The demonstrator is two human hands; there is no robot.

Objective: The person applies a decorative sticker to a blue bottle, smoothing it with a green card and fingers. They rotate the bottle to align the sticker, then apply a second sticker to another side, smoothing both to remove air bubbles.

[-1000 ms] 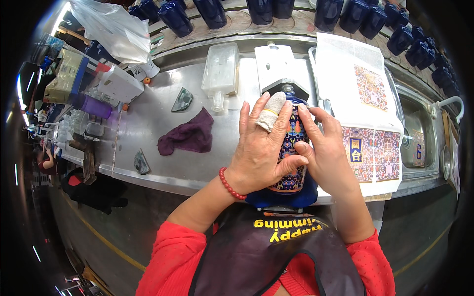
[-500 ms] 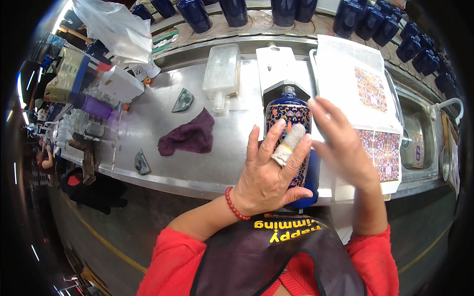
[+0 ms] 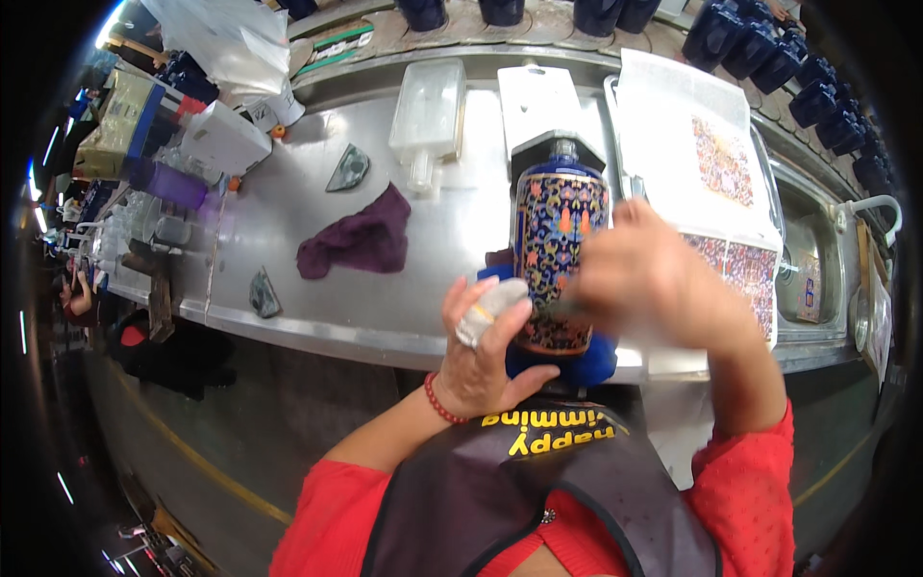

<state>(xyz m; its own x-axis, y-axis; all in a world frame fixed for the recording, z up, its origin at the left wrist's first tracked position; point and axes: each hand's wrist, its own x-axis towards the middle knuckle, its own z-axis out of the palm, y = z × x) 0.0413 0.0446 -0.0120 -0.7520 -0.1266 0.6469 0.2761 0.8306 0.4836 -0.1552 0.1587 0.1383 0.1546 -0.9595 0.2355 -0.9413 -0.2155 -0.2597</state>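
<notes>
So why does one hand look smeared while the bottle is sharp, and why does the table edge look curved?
In the head view the right hand is blurred, a sign of fast motion, while the patterned blue bottle and left hand are crisp. The steel table bows because the fisheye lens bends straight edges toward the rim, where the picture goes black. Bright glare sits at the upper left.

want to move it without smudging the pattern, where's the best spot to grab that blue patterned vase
Probably the plain blue neck and shoulder of the vase, coming in from the far side. It lies tilted on a blue cushion with its neck pointing away; the left hand cradles its base and the right hand covers its side.
</notes>
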